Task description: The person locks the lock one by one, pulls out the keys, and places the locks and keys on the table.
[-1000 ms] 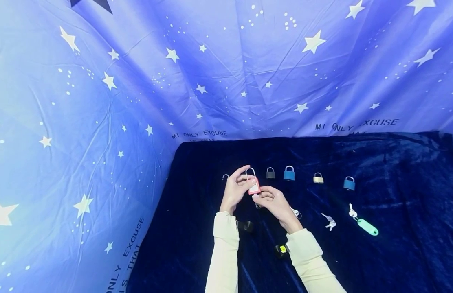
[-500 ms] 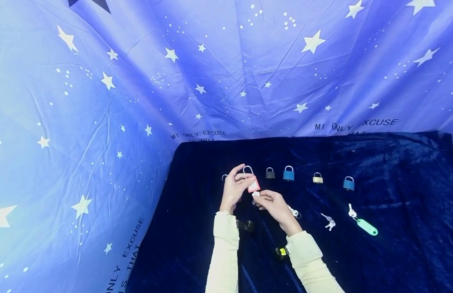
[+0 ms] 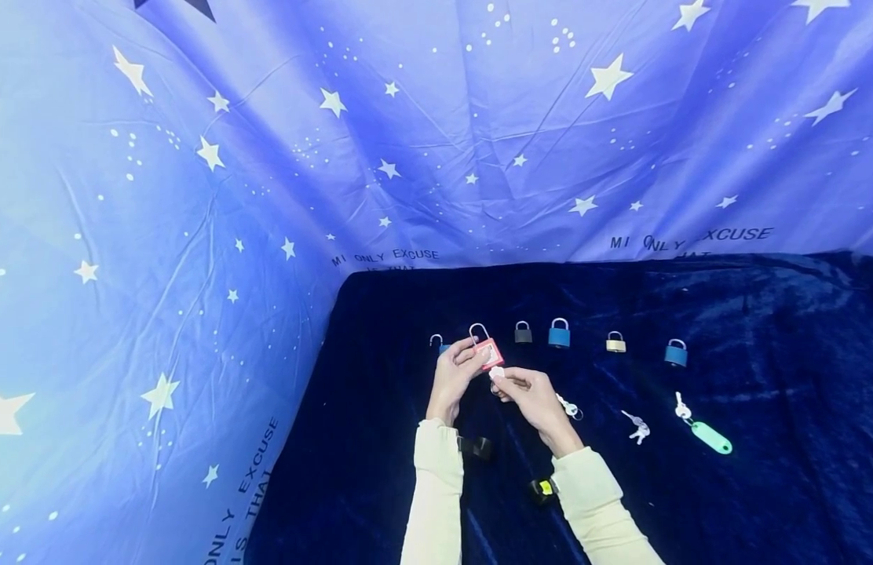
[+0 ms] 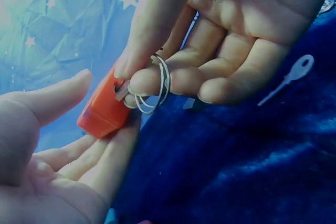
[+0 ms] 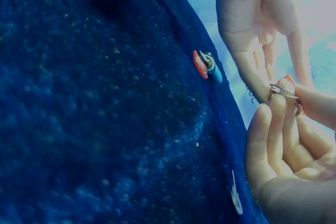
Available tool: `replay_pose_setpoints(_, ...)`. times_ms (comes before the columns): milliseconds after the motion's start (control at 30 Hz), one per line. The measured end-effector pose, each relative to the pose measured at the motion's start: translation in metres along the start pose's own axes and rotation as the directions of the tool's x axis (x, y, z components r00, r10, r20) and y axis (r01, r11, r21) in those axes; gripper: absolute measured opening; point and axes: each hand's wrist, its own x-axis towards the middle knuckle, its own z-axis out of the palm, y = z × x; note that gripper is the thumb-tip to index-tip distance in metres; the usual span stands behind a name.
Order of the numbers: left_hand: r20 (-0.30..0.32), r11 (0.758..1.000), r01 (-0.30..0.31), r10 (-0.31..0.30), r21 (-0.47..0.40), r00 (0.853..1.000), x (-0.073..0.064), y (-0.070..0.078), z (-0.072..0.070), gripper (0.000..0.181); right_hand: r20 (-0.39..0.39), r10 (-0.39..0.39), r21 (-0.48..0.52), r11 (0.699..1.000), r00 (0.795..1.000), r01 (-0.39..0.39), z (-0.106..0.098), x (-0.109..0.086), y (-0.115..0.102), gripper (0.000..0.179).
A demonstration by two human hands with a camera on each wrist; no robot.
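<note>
My left hand (image 3: 451, 382) holds a red padlock (image 3: 490, 358) by its body above the dark cloth. The padlock's tall silver shackle points up, and a pale label shows on its front. Fingers and thumb of my right hand (image 3: 537, 399) pinch a key (image 4: 122, 92) at the keyhole in the padlock's underside. In the left wrist view the key's shaft shows right at the slot, and its ring (image 4: 164, 85) loops around a right fingertip. The key's bow is mostly hidden by the fingers there.
Behind my hands stand a dark padlock (image 3: 523, 335), blue padlocks (image 3: 560, 337) (image 3: 676, 356) and a brass padlock (image 3: 615, 345). A blue padlock (image 3: 443, 348) with a raised shackle is at left. Keys (image 3: 637, 428) and a green-tagged key (image 3: 712, 438) lie at right.
The red padlock has tilted in my left hand, and the left index finger has come down from beside the shackle. My right hand has shifted slightly, still pinching the key beneath the padlock.
</note>
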Motion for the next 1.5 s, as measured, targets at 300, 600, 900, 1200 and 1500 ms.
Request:
replay_pose_setpoints(300,-0.032,1.0,-0.029,0.029,0.004,0.999,0.001,-0.004,0.003,0.036,-0.028,0.013,-0.014,1.0,1.0,-0.014,0.001,0.003,0.003,0.029)
replay_pose_setpoints(600,-0.095,0.996,-0.087,0.086,-0.006,0.992,0.006,0.001,0.008,0.036,-0.076,0.011,0.002,1.0,0.997,-0.011,0.003,0.0,0.002,0.031)
replay_pose_setpoints(900,-0.096,0.995,-0.093,0.096,0.029,0.991,0.01,0.003,0.013,0.032,-0.176,0.038,-0.014,0.999,0.984,-0.041,0.005,0.0,-0.004,0.024)
replay_pose_setpoints(1200,-0.107,0.995,-0.095,0.097,0.023,0.989,0.01,0.006,0.021,0.031,-0.21,0.048,-0.029,0.998,0.977,-0.056,0.005,-0.001,-0.009,0.021)
replay_pose_setpoints(1500,-0.106,0.998,-0.065,0.066,0.013,0.992,0.011,0.003,0.027,0.03,-0.237,0.058,0.009,0.998,0.97,-0.057,0.007,-0.003,-0.008,0.02)
